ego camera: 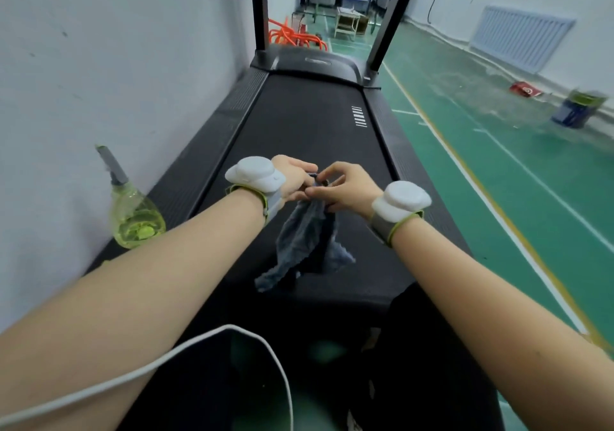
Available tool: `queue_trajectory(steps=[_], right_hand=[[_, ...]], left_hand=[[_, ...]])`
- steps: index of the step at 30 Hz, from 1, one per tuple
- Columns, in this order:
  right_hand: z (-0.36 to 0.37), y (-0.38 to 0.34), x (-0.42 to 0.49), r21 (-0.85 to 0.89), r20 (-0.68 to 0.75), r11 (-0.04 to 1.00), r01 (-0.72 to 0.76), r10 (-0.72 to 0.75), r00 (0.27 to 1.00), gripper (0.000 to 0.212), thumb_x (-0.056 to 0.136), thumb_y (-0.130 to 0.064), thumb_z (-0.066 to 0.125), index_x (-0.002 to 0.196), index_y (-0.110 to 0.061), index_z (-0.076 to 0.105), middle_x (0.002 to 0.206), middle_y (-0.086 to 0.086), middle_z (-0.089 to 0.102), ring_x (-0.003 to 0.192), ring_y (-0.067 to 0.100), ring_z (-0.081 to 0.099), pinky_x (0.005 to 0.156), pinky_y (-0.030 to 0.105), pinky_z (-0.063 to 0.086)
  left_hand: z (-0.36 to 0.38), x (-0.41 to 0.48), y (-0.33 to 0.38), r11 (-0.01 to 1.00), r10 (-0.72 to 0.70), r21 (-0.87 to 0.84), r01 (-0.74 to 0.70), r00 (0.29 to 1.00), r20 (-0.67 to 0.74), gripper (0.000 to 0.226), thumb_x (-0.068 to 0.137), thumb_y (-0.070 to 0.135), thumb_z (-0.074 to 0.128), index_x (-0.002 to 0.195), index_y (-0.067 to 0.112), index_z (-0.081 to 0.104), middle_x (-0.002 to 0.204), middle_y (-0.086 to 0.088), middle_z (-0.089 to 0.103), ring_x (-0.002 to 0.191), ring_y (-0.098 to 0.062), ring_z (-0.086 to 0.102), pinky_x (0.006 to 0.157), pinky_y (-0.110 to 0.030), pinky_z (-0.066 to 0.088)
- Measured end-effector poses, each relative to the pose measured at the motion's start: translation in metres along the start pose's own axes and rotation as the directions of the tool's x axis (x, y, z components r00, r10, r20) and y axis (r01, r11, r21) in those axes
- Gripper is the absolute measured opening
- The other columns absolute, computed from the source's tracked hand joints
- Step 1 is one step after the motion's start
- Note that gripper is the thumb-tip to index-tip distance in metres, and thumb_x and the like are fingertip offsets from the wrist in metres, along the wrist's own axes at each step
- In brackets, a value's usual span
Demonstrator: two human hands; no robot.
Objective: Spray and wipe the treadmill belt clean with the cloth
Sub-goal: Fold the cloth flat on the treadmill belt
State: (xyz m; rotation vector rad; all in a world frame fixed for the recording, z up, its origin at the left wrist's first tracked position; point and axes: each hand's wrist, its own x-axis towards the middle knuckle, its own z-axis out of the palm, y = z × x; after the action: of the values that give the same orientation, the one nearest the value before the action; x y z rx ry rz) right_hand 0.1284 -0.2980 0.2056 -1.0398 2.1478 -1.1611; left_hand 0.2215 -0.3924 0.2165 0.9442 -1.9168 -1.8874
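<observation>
The spray bottle (pixel 136 218) stands on the treadmill's left side rail, close to the wall. Your left hand (pixel 294 178) and right hand (pixel 349 186) both pinch the top of the cloth (pixel 305 244), which hangs over the near part of the treadmill belt (pixel 299 125). To the right, the green floor (pixel 498 171) is wide.

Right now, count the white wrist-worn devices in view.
2. One white wrist device sits on the left wrist, the other on the right wrist, either side of the held grey cloth. None looks hidden.
</observation>
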Motion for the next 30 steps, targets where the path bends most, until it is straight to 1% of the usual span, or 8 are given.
queue_trajectory(steps=[4,7,10,12,16,19,23,30], right_hand=[[0.008,0.017,0.002,-0.039,-0.083,0.997,-0.06,0.057,0.995,0.053,0.067,-0.021,0.084,0.102,-0.013,0.046,0.087,0.004,0.056,0.08,0.025,0.064,0.079,0.044,0.057],[0.007,0.025,0.001,-0.034,-0.019,0.996,-0.08,0.079,0.997,0.045,0.071,-0.018,0.081,0.104,-0.015,0.049,0.084,-0.002,0.052,0.076,0.021,0.059,0.069,0.035,0.054],[0.006,0.031,0.004,-0.386,-0.03,0.922,-0.037,0.028,0.999,0.024,0.069,-0.032,0.08,0.078,-0.024,0.059,0.086,0.001,0.056,0.087,0.024,0.056,0.075,0.033,0.048],[0.005,0.034,0.005,-0.483,-0.015,0.875,-0.042,0.039,0.999,0.024,0.068,-0.037,0.078,0.085,-0.023,0.067,0.094,0.002,0.053,0.087,0.022,0.052,0.077,0.032,0.047],[-0.009,0.041,0.001,-0.415,0.062,0.909,-0.04,0.072,0.995,0.037,0.068,-0.033,0.081,0.088,-0.005,0.066,0.07,-0.003,0.054,0.066,0.015,0.049,0.058,0.026,0.035],[-0.021,0.047,0.002,-0.436,0.057,0.9,0.018,0.007,0.998,0.041,0.066,-0.033,0.083,0.071,-0.003,0.055,0.062,0.0,0.044,0.062,0.014,0.041,0.06,0.027,0.03],[-0.032,0.049,0.009,-0.398,0.114,0.913,0.089,-0.047,0.992,0.038,0.068,-0.021,0.083,0.062,-0.005,0.049,0.065,0.009,0.039,0.064,0.018,0.036,0.063,0.028,0.028],[-0.052,0.06,0.021,-0.316,0.176,0.949,-0.025,0.084,0.981,0.028,0.072,-0.022,0.081,0.067,-0.012,0.055,0.06,-0.001,0.049,0.056,0.008,0.044,0.057,0.021,0.034]], left_hand=[[0.001,-0.003,-0.004,0.997,0.026,0.07,-0.023,0.998,-0.053,0.041,0.089,-0.013,0.041,0.122,0.003,0.06,0.125,-0.019,0.059,0.112,-0.031,0.061,0.088,-0.034,0.054],[-0.001,-0.006,0.003,0.974,0.122,0.199,-0.107,0.99,-0.068,0.046,0.089,-0.011,0.031,0.119,0.003,0.062,0.124,-0.019,0.061,0.114,-0.031,0.059,0.093,-0.032,0.049],[-0.003,-0.007,0.012,0.92,0.212,0.341,-0.19,0.977,-0.027,0.044,0.091,-0.006,0.032,0.119,0.006,0.064,0.12,-0.018,0.062,0.109,-0.032,0.059,0.084,-0.026,0.047],[-0.007,-0.006,0.015,0.88,0.236,0.42,-0.221,0.972,0.015,0.042,0.09,-0.003,0.036,0.119,0.008,0.065,0.111,-0.016,0.064,0.083,-0.023,0.059,0.068,-0.021,0.045],[-0.019,-0.004,0.015,0.784,0.245,0.566,-0.253,0.965,0.091,0.033,0.09,0.001,0.047,0.119,0.009,0.063,0.108,-0.02,0.065,0.09,-0.027,0.062,0.08,-0.016,0.045],[-0.034,0.001,0.014,0.703,0.223,0.657,-0.272,0.962,0.16,0.031,0.088,0.011,0.062,0.118,0.009,0.065,0.072,-0.002,0.061,0.064,-0.009,0.056,0.058,0.004,0.039],[-0.043,0.02,0.015,0.571,0.169,0.79,-0.222,0.974,0.152,0.03,0.079,0.025,0.073,0.104,0.009,0.072,0.093,-0.004,0.067,0.082,-0.01,0.055,0.074,-0.019,0.04],[-0.059,0.056,0.008,0.52,0.148,0.844,-0.129,0.987,0.06,0.03,0.077,0.031,0.075,0.088,0.004,0.072,0.083,-0.004,0.063,0.077,-0.015,0.054,0.062,-0.023,0.037]])
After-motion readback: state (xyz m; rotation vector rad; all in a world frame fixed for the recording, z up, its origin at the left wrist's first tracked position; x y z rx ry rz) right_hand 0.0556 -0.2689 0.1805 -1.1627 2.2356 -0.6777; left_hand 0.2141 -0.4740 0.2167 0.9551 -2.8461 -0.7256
